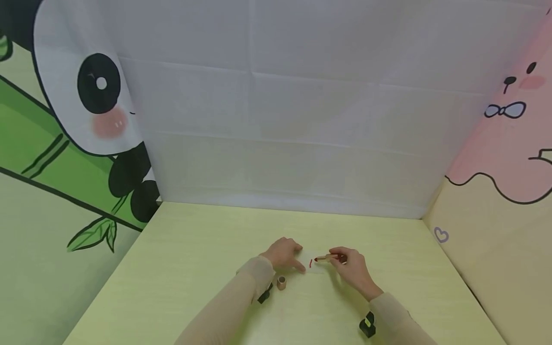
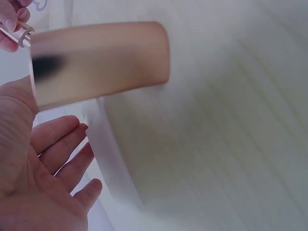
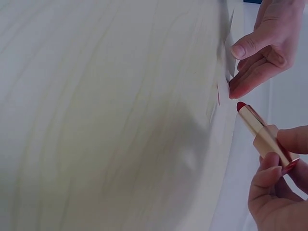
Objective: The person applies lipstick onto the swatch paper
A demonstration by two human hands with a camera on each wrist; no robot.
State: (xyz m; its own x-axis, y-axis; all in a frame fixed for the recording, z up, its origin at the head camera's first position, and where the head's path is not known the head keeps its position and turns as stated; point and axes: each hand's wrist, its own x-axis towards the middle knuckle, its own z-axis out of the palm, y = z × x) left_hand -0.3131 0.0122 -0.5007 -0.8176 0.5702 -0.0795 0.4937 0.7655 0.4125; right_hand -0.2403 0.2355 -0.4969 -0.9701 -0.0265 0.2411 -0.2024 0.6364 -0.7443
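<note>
My right hand [image 1: 354, 269] pinches a lipstick [image 1: 326, 258] between thumb and fingers. In the right wrist view the lipstick [image 3: 266, 134] has a rose-gold case, and its red tip points toward the paper. A short red stroke [image 1: 310, 263] marks the small white paper [image 1: 318, 270] just left of that tip. With thumb and fingers spread, my left hand [image 1: 284, 254] rests at the paper's left side. The lipstick cap [image 1: 281, 283] stands upright on the table near my left wrist; this cap [image 2: 106, 62] looms large and shiny in the left wrist view.
The pale yellow table [image 1: 207, 249] reaches back to a creased white sheet [image 1: 293, 143]. A panda panel [image 1: 99, 86] borders the left, and a pink cartoon panel [image 1: 509, 143] the right. Dark wrist mounts [image 1: 368, 325] hang below both sleeves.
</note>
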